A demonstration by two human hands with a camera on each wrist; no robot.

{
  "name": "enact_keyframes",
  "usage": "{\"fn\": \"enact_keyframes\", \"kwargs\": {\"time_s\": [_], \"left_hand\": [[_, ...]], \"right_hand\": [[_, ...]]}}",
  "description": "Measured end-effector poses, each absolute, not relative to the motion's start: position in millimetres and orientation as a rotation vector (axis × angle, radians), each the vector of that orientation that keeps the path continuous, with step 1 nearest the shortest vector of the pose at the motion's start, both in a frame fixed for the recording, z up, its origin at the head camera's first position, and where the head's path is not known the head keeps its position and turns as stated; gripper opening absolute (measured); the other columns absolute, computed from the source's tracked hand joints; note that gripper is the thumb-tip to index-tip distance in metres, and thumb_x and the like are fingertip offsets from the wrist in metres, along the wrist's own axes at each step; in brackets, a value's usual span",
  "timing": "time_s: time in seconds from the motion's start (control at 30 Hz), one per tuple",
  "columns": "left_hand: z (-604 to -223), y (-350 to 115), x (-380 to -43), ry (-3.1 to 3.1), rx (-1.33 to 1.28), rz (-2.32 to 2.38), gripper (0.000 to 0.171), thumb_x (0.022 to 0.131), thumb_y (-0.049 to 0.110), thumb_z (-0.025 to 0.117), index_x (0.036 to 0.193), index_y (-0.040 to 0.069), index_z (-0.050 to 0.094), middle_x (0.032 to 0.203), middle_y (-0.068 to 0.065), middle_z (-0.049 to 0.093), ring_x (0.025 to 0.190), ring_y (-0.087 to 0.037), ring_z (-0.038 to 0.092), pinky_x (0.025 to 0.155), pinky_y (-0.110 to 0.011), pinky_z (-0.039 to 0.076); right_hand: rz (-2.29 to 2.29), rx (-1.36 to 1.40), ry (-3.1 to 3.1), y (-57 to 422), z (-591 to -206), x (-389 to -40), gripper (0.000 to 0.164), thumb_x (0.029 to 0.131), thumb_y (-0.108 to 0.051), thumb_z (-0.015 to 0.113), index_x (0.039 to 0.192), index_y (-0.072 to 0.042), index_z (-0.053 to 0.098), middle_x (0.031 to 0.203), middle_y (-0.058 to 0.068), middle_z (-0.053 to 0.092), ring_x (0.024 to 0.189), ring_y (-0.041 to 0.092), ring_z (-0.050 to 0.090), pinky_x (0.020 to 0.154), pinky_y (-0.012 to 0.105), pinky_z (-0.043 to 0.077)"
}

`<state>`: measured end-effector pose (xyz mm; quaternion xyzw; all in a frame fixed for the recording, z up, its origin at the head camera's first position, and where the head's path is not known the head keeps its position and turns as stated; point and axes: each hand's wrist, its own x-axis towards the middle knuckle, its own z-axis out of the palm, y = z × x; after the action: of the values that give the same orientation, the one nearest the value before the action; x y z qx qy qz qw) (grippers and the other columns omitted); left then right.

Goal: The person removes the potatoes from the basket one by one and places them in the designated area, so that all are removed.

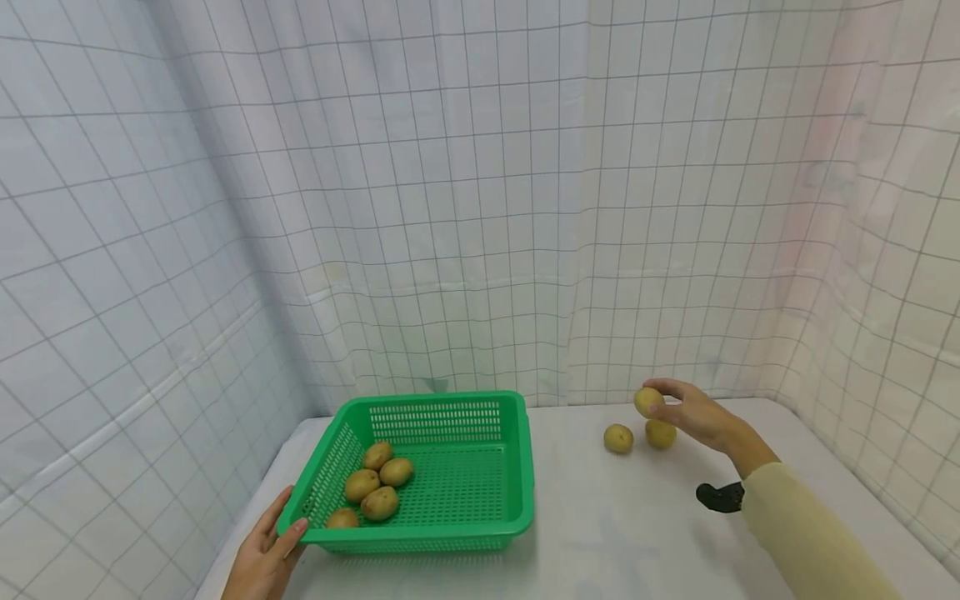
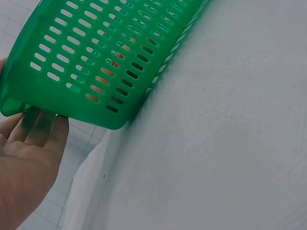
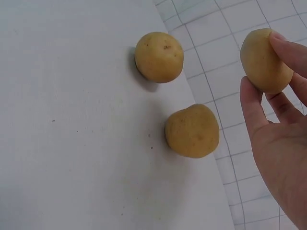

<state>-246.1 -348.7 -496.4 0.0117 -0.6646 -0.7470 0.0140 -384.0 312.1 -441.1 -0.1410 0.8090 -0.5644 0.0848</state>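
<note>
A green plastic basket (image 1: 521, 467) stands on the left of the white table, with several potatoes (image 1: 362, 486) gathered on its left side. My left hand (image 1: 262, 550) grips the basket's near left corner, thumb on the rim; in the left wrist view the fingers of that hand (image 2: 33, 148) curl under the rim. Over at the right, my right hand (image 1: 693, 415) pinches a potato (image 3: 265, 60) between thumb and fingers, lifted off the table. Two more potatoes lie close below it, one on the left (image 1: 618, 438) and one almost under the hand (image 1: 661, 433).
White gridded sheeting (image 1: 465, 208) hangs behind the table and along both sides. A black object (image 1: 720, 497) shows at the right sleeve's cuff. Between the basket and the loose potatoes lies white tabletop (image 1: 573, 500).
</note>
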Motion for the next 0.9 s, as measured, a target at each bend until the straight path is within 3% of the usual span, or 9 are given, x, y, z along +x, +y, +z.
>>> {"fn": "enact_keyframes", "kwargs": {"time_s": [0.37, 0.57, 0.73, 0.9], "left_hand": [[-499, -349, -247, -2.067, 0.019, -2.320, 0.089, 0.108, 0.018, 0.060, 0.164, 0.003, -0.007, 0.167, -0.028, -0.006, 0.110, 0.015, 0.052, 0.093, -0.014, 0.049], [-499, -350, -246, -2.064, 0.003, -2.321, 0.088, 0.108, 0.017, 0.059, 0.164, 0.002, -0.008, 0.166, -0.029, -0.007, 0.111, 0.015, 0.052, 0.093, -0.014, 0.049], [-498, -350, -246, -2.064, 0.010, -2.328, 0.088, 0.108, 0.017, 0.059, 0.164, 0.003, -0.007, 0.167, -0.027, -0.008, 0.111, 0.016, 0.051, 0.093, -0.014, 0.049], [-498, -350, -246, -2.063, 0.006, -2.330, 0.088, 0.108, 0.017, 0.059, 0.164, 0.003, -0.007, 0.167, -0.027, -0.007, 0.111, 0.016, 0.051, 0.093, -0.014, 0.049]], "right_hand": [[-1.614, -0.308, 2.505, 345, -455, -375, 0.073, 0.105, -0.027, 0.066, 0.157, 0.007, 0.028, 0.159, 0.032, 0.025, 0.142, 0.047, 0.033, 0.115, 0.067, 0.027], [-1.633, -0.283, 2.489, 358, -464, -372, 0.070, 0.105, -0.020, 0.065, 0.156, 0.010, 0.028, 0.155, 0.031, 0.031, 0.133, 0.039, 0.047, 0.112, 0.051, 0.039], [-1.662, -0.282, 2.493, 363, -471, -370, 0.069, 0.104, -0.018, 0.066, 0.155, 0.012, 0.029, 0.152, 0.030, 0.034, 0.126, 0.031, 0.050, 0.103, 0.034, 0.047], [-1.727, -0.235, 2.452, 365, -481, -368, 0.066, 0.103, -0.011, 0.066, 0.152, 0.014, 0.030, 0.148, 0.030, 0.037, 0.120, 0.025, 0.054, 0.096, 0.026, 0.051]]}}
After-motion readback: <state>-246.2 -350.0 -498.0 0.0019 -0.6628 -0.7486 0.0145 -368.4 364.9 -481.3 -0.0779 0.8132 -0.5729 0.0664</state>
